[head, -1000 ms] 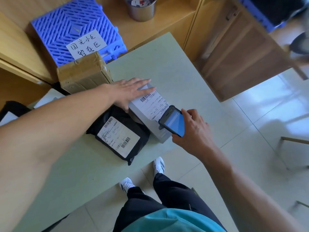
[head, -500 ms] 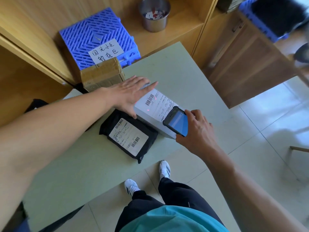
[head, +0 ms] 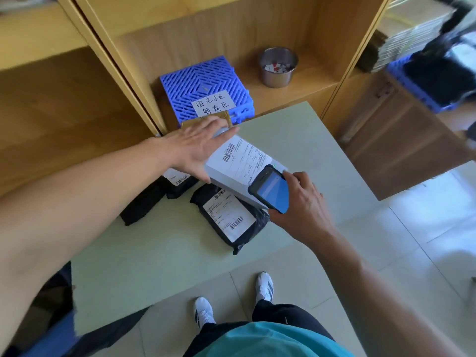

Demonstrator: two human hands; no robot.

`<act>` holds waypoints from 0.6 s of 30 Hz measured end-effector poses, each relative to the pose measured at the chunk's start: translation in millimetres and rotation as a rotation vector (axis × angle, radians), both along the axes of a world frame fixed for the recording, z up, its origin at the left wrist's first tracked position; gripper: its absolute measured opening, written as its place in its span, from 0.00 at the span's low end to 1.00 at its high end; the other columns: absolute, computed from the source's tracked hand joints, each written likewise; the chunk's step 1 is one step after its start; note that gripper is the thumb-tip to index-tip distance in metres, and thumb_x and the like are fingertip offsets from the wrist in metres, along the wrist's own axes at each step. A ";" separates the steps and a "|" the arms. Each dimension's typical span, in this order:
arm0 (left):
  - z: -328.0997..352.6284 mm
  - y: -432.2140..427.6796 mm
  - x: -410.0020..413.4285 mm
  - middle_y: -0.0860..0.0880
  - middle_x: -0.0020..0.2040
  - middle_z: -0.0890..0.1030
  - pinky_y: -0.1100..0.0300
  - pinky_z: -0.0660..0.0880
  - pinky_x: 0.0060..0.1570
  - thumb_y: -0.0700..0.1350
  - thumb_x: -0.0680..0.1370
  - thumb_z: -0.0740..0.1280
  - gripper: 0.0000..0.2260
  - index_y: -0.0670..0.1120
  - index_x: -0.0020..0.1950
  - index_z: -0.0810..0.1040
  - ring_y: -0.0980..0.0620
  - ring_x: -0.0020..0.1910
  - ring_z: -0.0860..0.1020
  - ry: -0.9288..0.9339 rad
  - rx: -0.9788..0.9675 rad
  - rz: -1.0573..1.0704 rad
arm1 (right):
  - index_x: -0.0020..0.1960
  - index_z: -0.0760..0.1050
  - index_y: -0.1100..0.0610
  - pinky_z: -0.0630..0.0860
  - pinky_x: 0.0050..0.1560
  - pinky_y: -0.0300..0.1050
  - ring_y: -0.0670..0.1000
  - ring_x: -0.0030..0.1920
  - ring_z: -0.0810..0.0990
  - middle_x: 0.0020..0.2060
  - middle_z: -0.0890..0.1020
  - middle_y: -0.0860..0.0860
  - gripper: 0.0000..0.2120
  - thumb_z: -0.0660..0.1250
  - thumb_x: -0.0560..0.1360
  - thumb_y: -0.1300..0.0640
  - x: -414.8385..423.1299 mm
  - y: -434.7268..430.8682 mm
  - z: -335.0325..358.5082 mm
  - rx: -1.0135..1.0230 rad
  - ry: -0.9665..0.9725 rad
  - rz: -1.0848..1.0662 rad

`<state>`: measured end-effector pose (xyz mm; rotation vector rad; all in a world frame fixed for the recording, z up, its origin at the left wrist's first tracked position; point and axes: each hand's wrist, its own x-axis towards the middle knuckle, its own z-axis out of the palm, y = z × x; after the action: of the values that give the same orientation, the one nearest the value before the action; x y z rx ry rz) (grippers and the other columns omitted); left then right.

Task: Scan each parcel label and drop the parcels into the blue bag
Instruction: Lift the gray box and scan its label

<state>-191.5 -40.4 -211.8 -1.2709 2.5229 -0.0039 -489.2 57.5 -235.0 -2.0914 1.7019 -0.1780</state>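
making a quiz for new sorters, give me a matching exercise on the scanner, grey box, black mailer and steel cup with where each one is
Things:
1 scanner
2 grey box
3 black mailer
4 steel cup

Places:
a on the wooden shelf
b on the table, on the grey box's near side
c gripped in the right hand
d under the flat left hand

Pairs: 1-c; 2-d; 3-b; 4-a

Open table (head: pixel 154 266) nearside; black parcels (head: pixel 247 237), shelf (head: pixel 311 85) beyond.
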 end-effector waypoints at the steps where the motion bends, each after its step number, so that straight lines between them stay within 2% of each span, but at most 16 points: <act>1: 8.1 11.6 12.7 0.42 0.75 0.55 0.40 0.62 0.75 0.69 0.61 0.77 0.65 0.47 0.82 0.39 0.40 0.76 0.55 0.010 -0.023 0.020 | 0.77 0.60 0.52 0.73 0.55 0.52 0.55 0.58 0.74 0.63 0.68 0.48 0.44 0.74 0.67 0.42 11.2 2.4 6.0 -0.001 -0.021 0.019; 5: 34.8 68.4 73.6 0.42 0.76 0.55 0.44 0.59 0.76 0.69 0.62 0.77 0.65 0.46 0.83 0.39 0.42 0.77 0.53 0.068 -0.081 0.132 | 0.77 0.60 0.52 0.74 0.56 0.52 0.54 0.59 0.73 0.64 0.67 0.48 0.45 0.75 0.66 0.43 62.9 17.4 26.5 -0.049 -0.076 0.113; 10: 51.4 157.9 160.8 0.43 0.75 0.57 0.39 0.69 0.68 0.71 0.61 0.73 0.62 0.49 0.83 0.44 0.41 0.76 0.55 0.126 -0.104 0.382 | 0.76 0.61 0.52 0.76 0.55 0.54 0.56 0.58 0.75 0.62 0.68 0.48 0.45 0.75 0.65 0.42 145.7 49.4 40.2 -0.063 -0.102 0.245; 12: 56.9 202.1 197.9 0.44 0.75 0.57 0.39 0.72 0.64 0.71 0.61 0.74 0.61 0.49 0.83 0.44 0.42 0.76 0.53 0.128 -0.117 0.500 | 0.76 0.61 0.52 0.76 0.55 0.54 0.56 0.59 0.75 0.62 0.68 0.48 0.45 0.75 0.65 0.41 185.0 67.5 42.0 -0.072 -0.106 0.309; 18: 60.9 335.2 299.5 0.43 0.74 0.59 0.42 0.68 0.70 0.72 0.60 0.76 0.63 0.48 0.83 0.47 0.41 0.75 0.57 0.069 -0.150 0.765 | 0.77 0.61 0.52 0.76 0.54 0.52 0.55 0.61 0.74 0.64 0.68 0.48 0.44 0.76 0.67 0.42 290.7 122.1 42.2 -0.047 -0.134 0.477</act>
<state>108.0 294.8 -150.9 -2.2412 1.9536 0.0244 -198.6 179.6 -192.9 -2.3914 1.0933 -0.2053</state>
